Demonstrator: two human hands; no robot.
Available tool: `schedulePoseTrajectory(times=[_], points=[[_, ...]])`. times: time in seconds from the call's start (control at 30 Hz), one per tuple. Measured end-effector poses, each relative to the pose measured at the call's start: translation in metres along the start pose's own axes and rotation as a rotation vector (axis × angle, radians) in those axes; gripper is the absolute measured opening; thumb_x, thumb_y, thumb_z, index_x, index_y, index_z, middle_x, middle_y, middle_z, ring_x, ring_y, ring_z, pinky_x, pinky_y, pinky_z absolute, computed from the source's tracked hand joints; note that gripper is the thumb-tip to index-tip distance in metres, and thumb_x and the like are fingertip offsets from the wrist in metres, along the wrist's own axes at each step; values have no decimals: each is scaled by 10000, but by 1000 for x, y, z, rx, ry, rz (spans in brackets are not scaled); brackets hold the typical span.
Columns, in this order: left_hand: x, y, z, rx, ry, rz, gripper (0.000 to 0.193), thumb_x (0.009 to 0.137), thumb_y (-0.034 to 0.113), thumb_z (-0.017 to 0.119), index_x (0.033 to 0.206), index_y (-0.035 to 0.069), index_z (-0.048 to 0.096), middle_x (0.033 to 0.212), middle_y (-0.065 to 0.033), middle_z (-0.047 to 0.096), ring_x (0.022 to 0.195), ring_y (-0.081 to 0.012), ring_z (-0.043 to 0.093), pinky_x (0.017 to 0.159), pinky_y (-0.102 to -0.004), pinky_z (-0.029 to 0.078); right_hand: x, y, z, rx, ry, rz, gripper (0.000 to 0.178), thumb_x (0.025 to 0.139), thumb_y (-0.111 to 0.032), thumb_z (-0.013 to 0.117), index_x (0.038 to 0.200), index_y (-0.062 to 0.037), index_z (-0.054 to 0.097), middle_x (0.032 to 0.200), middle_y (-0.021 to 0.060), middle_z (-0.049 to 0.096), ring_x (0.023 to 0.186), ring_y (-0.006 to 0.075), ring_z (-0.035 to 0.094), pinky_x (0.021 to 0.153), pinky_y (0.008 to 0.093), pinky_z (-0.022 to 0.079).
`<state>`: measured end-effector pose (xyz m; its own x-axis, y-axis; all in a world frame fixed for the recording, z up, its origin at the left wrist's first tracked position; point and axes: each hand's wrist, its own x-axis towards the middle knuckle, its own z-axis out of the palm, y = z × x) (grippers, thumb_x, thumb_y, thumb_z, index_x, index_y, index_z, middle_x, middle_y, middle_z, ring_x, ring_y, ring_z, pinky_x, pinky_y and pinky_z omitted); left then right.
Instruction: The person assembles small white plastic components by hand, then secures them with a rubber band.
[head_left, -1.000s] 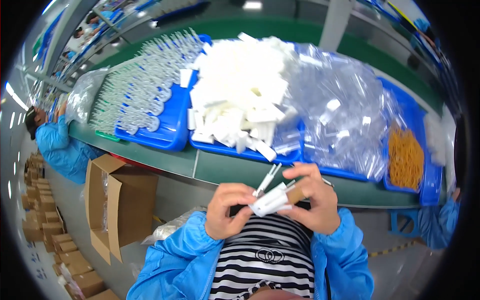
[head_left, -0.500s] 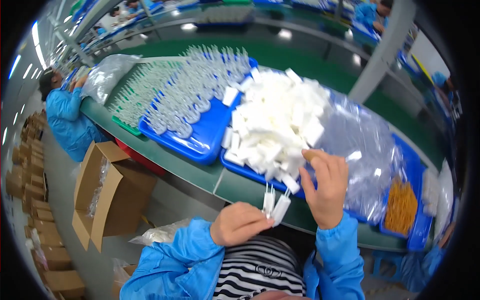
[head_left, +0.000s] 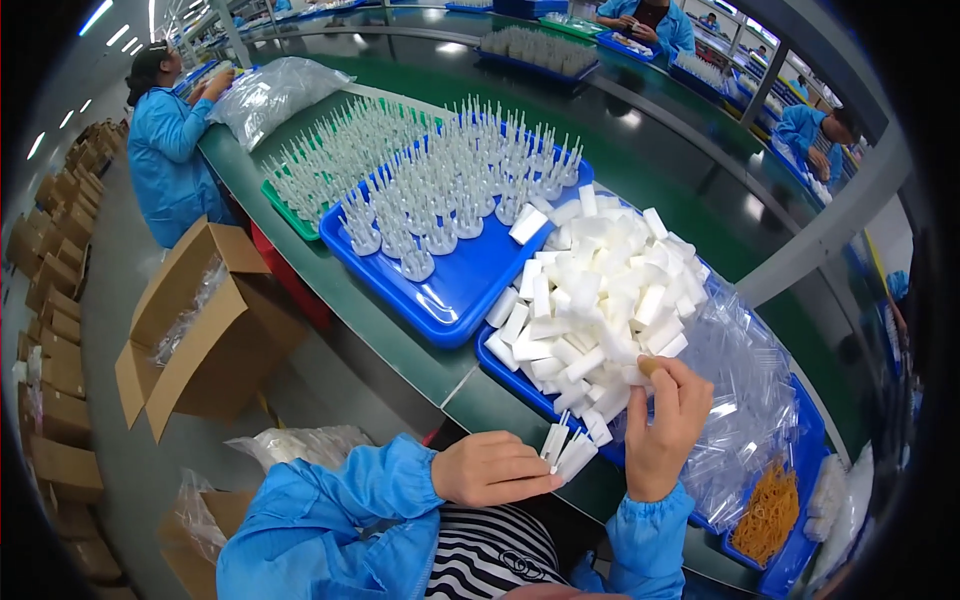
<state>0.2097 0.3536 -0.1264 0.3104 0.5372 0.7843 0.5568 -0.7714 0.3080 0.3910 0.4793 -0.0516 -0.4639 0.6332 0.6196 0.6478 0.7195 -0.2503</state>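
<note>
My left hand (head_left: 495,468) is closed on two white foam blocks (head_left: 576,457) held side by side. Thin pale prongs (head_left: 563,418) stick out of their far ends. At the near right edge of a heap of white foam blocks (head_left: 590,290), my right hand (head_left: 675,425), with a tan finger cot on one finger, pinches a foam block (head_left: 634,374) between thumb and fingertips. The heap rises from a blue tray (head_left: 520,378), whose front rim shows beyond my left hand.
Left of the heap, a blue tray (head_left: 425,303) carries clear pronged parts (head_left: 440,190); a green tray (head_left: 283,212) holds more. Clear plastic sleeves (head_left: 735,400) and orange rubber bands (head_left: 766,515) lie right. An open carton (head_left: 215,320) stands left of the bench, near a co-worker (head_left: 165,150).
The view has swung, shifting the bench within it. My right thumb and fingers, apart at the heap before, now pinch a foam block. My left hand keeps its two blocks.
</note>
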Motion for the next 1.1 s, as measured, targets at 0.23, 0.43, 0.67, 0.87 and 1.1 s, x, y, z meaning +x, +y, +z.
schedulePoseTrajectory(times=[0.23, 0.43, 0.67, 0.87, 1.1], points=[[-6, 5, 7, 50, -10, 23, 369, 784, 61, 670, 1149, 14, 699, 1029, -99, 678, 848, -217, 667, 690, -299, 526, -16, -18, -17, 312, 6, 105, 349, 718, 111, 673, 1046, -2, 644, 1002, 131, 649, 854, 310, 584, 753, 385, 473], [3, 8, 5, 48, -85, 66, 306, 771, 90, 689, 1070, 72, 748, 1033, -61, 690, 819, -165, 635, 659, -271, 464, -45, -25, -29, 729, -17, 440, 392, 828, 67, 619, 1215, 12, 585, 1019, 143, 677, 873, 199, 655, 774, 302, 514], [27, 30, -2, 186, -132, 70, 330, 731, 113, 738, 1058, 138, 766, 1006, 28, 667, 786, -107, 565, 652, -244, 408, -48, -9, -49, 988, 17, 685, 346, 917, 52, 582, 1261, 13, 586, 1005, 104, 679, 905, 131, 649, 817, 265, 508], [34, 40, 1, 178, -196, 124, 326, 750, 114, 731, 1074, 137, 762, 1021, 28, 649, 812, -106, 545, 665, -254, 412, -61, -2, -48, 667, -35, 483, 313, 925, 15, 591, 1238, 19, 587, 1013, 114, 720, 901, 120, 638, 842, 268, 501], [35, 44, 2, 232, -232, 96, 374, 709, 122, 726, 1081, 144, 754, 1018, 40, 642, 819, -108, 541, 699, -259, 415, -76, -6, -51, 607, -189, 241, 244, 838, -23, 675, 1078, -25, 720, 971, 79, 658, 828, 171, 594, 835, 320, 427]])
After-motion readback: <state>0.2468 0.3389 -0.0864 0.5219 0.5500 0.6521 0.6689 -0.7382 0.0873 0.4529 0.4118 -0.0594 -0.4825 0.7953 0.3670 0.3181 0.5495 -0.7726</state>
